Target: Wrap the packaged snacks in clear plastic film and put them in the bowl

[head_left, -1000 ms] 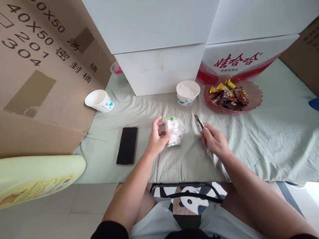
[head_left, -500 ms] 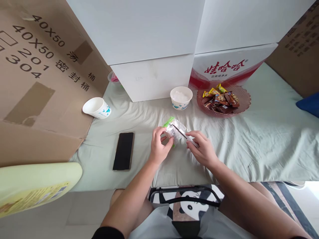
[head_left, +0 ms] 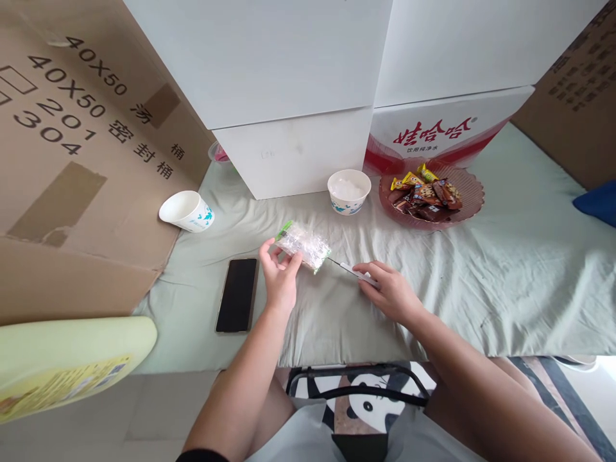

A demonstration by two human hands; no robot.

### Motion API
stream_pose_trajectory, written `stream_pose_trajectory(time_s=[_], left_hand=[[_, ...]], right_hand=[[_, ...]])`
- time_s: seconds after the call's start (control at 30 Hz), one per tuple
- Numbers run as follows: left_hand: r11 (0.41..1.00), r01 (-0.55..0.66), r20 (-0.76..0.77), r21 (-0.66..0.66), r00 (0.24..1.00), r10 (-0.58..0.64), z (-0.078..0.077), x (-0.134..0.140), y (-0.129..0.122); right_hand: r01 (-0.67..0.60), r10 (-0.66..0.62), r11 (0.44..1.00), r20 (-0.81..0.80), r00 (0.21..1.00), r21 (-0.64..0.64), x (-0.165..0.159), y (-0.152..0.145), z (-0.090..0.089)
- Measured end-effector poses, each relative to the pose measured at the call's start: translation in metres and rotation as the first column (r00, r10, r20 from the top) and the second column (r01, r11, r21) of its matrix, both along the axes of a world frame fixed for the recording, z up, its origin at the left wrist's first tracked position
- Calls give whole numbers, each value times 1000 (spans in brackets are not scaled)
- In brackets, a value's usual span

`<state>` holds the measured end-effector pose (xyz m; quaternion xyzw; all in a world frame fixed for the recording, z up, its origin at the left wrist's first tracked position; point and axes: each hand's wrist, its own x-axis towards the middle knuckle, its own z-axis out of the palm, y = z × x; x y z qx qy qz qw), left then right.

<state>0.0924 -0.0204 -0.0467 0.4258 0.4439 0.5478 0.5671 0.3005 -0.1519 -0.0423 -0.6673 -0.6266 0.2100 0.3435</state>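
My left hand grips a crinkled clear plastic packet with green edges, thumb on its near side. What the packet contains I cannot make out. In my right hand is a thin-bladed knife with a pale handle, its blade pointing left toward the packet's right edge. The blade tip is very near that edge; whether it touches I cannot tell. Behind the packet stands a white paper bowl with blue-green print and whitish translucent contents. To the left of my left hand lies a black phone.
A pink ribbed bowl of wrapped snacks stands at the back right. A paper cup lies tipped at the left, by a cardboard box. White boxes line the back of the cloth-covered table.
My left hand has moved left with the packet, which now shows flatter and wider. The knife blade, formerly over the packet, is now at its right edge. My right hand has barely moved.
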Motion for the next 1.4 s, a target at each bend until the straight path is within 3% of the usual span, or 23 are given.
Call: stream_pose_trajectory(time_s=[0.1,0.2,0.3,0.4,0.47,0.53,0.63,0.73,0.83,0.97,1.13,1.27,1.4], left_hand=[[999,-42,-6,-22,999,42,-1,-6,4],[1000,-23,-78,-1,997,23,-3,-3,-1],[992,123,-188,-1,975,-121,-3,6,-17],[961,275,-420,-10,871,-254,0,9,-30],[959,274,-613,76,771,-172,2,5,-31],[946,253,-701,202,713,-40,2,-1,-26],[909,324,-697,262,715,-54,1,-5,-17],[866,435,-708,247,691,-145,2,0,-15],[864,452,-685,222,703,-191,4,7,-19],[937,348,-501,27,816,-289,7,7,-20],[976,185,-289,-116,934,-212,10,3,-9],[979,147,-266,-143,947,-181,15,1,-5],[957,255,-317,-136,904,-286,17,0,-6]], right_hand=[[55,-57,998,48,997,25,10,0,-2],[232,-244,969,175,954,86,24,3,-6],[342,-359,933,296,885,109,38,7,-10],[392,-403,914,367,839,107,47,11,-11],[403,-422,905,390,818,134,47,11,-10],[338,-382,924,362,851,180,40,11,-9],[133,-180,968,222,958,211,20,12,-8],[9,-26,985,93,995,175,1,14,-10],[-13,11,992,16,1000,127,-6,18,-11],[-10,15,997,-57,998,81,-3,19,-9],[25,-19,991,-44,999,129,7,17,-4],[37,-27,984,-58,998,175,10,16,-4],[-94,108,981,-77,991,171,9,16,0]])
